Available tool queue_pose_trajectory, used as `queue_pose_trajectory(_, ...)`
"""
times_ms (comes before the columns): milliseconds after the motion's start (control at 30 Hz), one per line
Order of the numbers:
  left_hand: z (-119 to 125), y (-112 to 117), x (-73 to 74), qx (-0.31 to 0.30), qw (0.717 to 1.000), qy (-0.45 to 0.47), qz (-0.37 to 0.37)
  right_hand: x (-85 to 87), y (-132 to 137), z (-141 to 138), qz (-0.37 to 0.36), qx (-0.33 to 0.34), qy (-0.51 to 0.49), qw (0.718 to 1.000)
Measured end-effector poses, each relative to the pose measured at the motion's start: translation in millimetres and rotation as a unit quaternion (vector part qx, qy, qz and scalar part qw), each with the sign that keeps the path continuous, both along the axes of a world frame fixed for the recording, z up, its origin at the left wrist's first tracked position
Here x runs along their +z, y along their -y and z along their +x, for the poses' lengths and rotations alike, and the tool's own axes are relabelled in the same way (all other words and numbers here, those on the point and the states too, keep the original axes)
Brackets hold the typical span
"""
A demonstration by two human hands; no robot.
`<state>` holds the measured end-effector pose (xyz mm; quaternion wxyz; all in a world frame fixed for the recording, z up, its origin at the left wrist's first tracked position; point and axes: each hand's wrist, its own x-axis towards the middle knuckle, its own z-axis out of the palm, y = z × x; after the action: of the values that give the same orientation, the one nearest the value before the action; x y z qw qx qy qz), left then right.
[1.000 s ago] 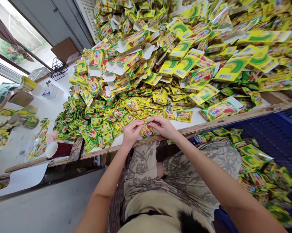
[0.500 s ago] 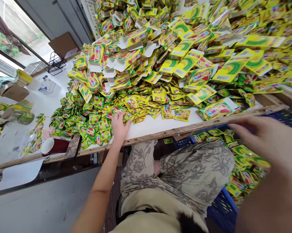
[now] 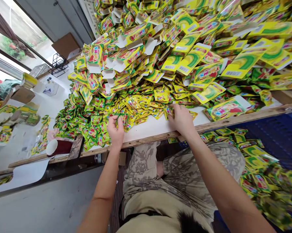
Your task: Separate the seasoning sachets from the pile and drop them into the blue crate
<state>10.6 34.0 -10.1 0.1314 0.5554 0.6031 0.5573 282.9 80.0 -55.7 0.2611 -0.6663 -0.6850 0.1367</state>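
My left hand [image 3: 115,131] is closed, thumb against fingers, on a small green packet [image 3: 122,118] at the front of the pile. To its left lie many loose green packets [image 3: 91,131] with a red fruit print. My right hand [image 3: 183,121] is over the table's front edge, its fingers curled down on a small yellow packet [image 3: 167,111]; the fingertips are partly hidden. Behind both hands spreads a heap of yellow packets [image 3: 136,103]. Printed yellow-green boxes [image 3: 191,60], several with open white flaps, are piled above them.
A wooden strip [image 3: 146,139] edges the white table. A dark red cup [image 3: 59,147] and a phone [image 3: 75,147] sit at the left edge. Below right, a blue crate [image 3: 277,132] holds more yellow-green boxes. A black wire rack [image 3: 58,64] stands at the back left.
My right hand has come from over the crate at the right to the yellow packets on the table. My left hand has turned and pinches a green packet.
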Motion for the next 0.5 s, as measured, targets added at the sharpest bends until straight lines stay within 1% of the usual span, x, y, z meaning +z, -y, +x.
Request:
queue_pose_trajectory(67,9,2,-0.9,-0.028,0.999,0.034,-0.013,5.0,5,2,0.015,-0.008,-0.058,0.998)
queue_pose_trajectory(100,15,2,-1.9,-0.041,0.998,0.052,-0.023,9.6,9,3,0.020,-0.016,-0.105,0.994)
queue_pose_trajectory(133,21,3,-3.0,-0.053,0.995,0.072,-0.035,15.4,14,1,0.019,-0.018,-0.166,0.986)
queue_pose_trajectory(167,27,4,-4.0,-0.063,0.993,0.091,-0.046,21.9,19,-2,0.011,-0.008,-0.237,0.971)
queue_pose_trajectory(200,33,5,-4.8,-0.072,0.990,0.111,-0.056,28.5,24,-7,-0.007,0.015,-0.314,0.949)
queue_pose_trajectory(233,40,6,-5.1,-0.083,0.986,0.129,-0.064,34.7,29,-15,-0.030,0.050,-0.387,0.920)
queue_pose_trajectory(267,47,9,-4.9,-0.096,0.982,0.145,-0.072,39.9,33,-24,-0.053,0.088,-0.447,0.889)
queue_pose_trajectory(300,53,12,-4.3,-0.111,0.978,0.156,-0.078,43.7,37,-33,-0.072,0.114,-0.487,0.863)
queue_pose_trajectory(333,59,15,-3.4,-0.123,0.975,0.167,-0.083,45.8,40,-42,-0.086,0.126,-0.511,0.846)
queue_pose_trajectory(367,63,18,-2.3,-0.133,0.971,0.178,-0.086,46.4,42,-51,-0.093,0.130,-0.523,0.837)
queue_pose_trajectory(433,69,25,-0.1,-0.140,0.965,0.203,-0.093,43.8,45,-62,-0.099,0.124,-0.524,0.837)
queue_pose_trajectory(500,70,31,1.4,-0.136,0.960,0.225,-0.095,39.6,48,-67,-0.100,0.119,-0.512,0.844)
